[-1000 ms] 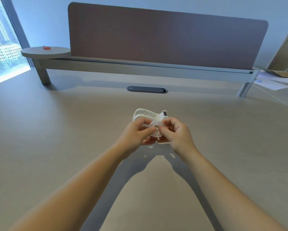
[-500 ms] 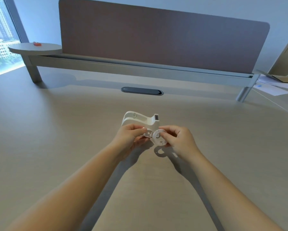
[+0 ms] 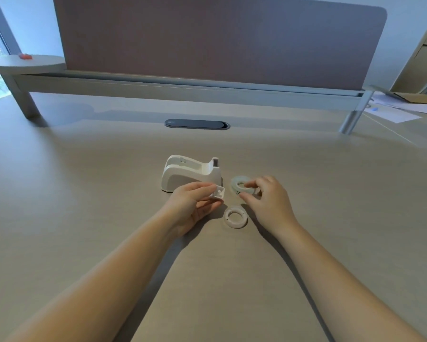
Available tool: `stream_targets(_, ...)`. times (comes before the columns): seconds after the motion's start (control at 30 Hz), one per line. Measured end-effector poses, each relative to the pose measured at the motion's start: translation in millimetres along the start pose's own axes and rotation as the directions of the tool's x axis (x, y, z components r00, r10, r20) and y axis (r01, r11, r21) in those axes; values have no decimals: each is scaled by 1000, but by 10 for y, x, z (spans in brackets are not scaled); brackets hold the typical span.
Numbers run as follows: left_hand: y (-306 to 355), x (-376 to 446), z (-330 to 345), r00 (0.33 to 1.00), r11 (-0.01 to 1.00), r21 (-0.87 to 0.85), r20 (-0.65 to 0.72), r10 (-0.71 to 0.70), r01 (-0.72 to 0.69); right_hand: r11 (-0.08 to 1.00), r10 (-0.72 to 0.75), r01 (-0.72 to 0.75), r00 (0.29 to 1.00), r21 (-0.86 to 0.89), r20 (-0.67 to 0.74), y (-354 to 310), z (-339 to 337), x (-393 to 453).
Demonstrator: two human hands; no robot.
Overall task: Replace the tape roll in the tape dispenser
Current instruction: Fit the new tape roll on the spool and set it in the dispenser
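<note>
A white tape dispenser (image 3: 183, 174) stands on the beige desk, its roll cradle bare. My left hand (image 3: 192, 204) holds a small white spindle hub (image 3: 219, 193) just in front of the dispenser. My right hand (image 3: 269, 201) pinches a full clear tape roll (image 3: 239, 185) to the right of the dispenser, with a finger in its centre hole. A thin, nearly bare tape ring (image 3: 235, 216) lies flat on the desk between my two hands, touching neither.
A dark oval cable grommet (image 3: 197, 124) sits in the desk behind the dispenser. A raised shelf with a brown divider panel (image 3: 207, 40) runs along the back. Papers and cardboard (image 3: 400, 104) lie at the far right. A small red object (image 3: 25, 56) rests on the round shelf end.
My hands have separated. The thin ring now lies on the desk, the hub stays in my left hand, and my right hand has taken hold of the full roll. The camera tilted down.
</note>
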State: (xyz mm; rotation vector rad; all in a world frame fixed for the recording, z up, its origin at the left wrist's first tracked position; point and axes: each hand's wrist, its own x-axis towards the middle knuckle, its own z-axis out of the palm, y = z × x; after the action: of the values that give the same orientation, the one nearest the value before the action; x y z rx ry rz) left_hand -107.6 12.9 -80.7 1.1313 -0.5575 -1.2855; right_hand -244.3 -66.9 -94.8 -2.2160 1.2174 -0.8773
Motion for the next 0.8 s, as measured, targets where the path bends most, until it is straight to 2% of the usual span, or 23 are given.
stream_targets(0.27, 30, -11, -33, 1000, 1000, 24, -25, -6, 6, 988, 77, -59, 989, -142, 124, 77, 93, 166)
stream_targets(0.37, 44, -28, -45, 1000, 1000, 29, -25, 3, -2, 990, 92, -98, 993, 100, 68, 12, 57, 130)
stream_targets(0.43, 49, -51, -67, 1000, 999, 35, -27, 3, -2, 937, 114, -119, 993, 327, 36, -73, 42, 69)
stream_targets(0.47, 54, -70, -80, 1000, 999, 38, -25, 4, -3, 918, 111, -108, 994, 382, 14, -109, 41, 43)
stream_targets(0.57, 84, -138, -125, 1000, 1000, 29, -22, 7, -6, 924, 37, -28, 999, 383, -17, -272, 30, -55)
stream_targets(0.63, 112, -181, -152, 1000, 1000, 14, -18, 18, -18, 895, 1, 1, 1000, 445, -4, -377, 49, -111)
stream_targets(0.73, 167, -228, -204, 999, 999, -16, -15, 35, -35, 794, -9, -32, 998, 607, 65, -521, 133, -181)
stream_targets(0.8, 193, -250, -252, 999, 999, -29, -16, 45, -45, 812, -14, -48, 995, 581, 102, -568, 224, -194)
